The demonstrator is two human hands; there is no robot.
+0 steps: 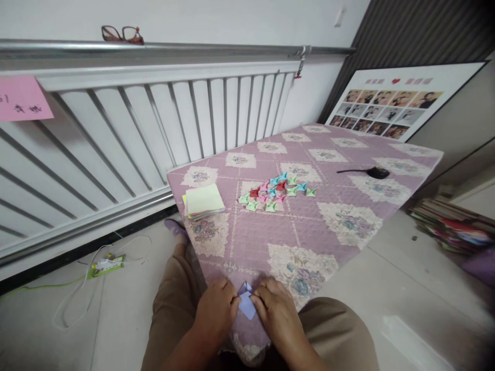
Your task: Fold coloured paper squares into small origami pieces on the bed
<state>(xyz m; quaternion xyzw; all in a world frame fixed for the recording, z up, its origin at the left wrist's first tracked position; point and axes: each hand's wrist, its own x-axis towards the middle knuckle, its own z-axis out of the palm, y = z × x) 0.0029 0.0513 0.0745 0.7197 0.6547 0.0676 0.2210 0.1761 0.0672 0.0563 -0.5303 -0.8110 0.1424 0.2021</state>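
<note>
A small piece of folded lavender paper point(247, 305) lies at the near corner of the table, between my two hands. My left hand point(217, 307) grips its left side, with thumb and fingers closed. On the right side, my right hand point(279, 312) pinches it the same way. The paper's upper part stands up in a small peaked fold; its lower part is a flat diamond. Farther up the table sits a group of several small folded paper figures point(271, 198) in green, pink, red and blue. To their left is a stack of coloured paper squares point(204, 200), pale yellow on top.
A purple patterned tablecloth point(266, 242) covers the table. A black long-handled object point(377, 172) lies at the right. A white radiator point(216, 113) runs along the wall, with glasses point(122, 35) on the pipe above. A photo board point(382, 103) leans at the back; a power strip point(108, 265) is on the floor.
</note>
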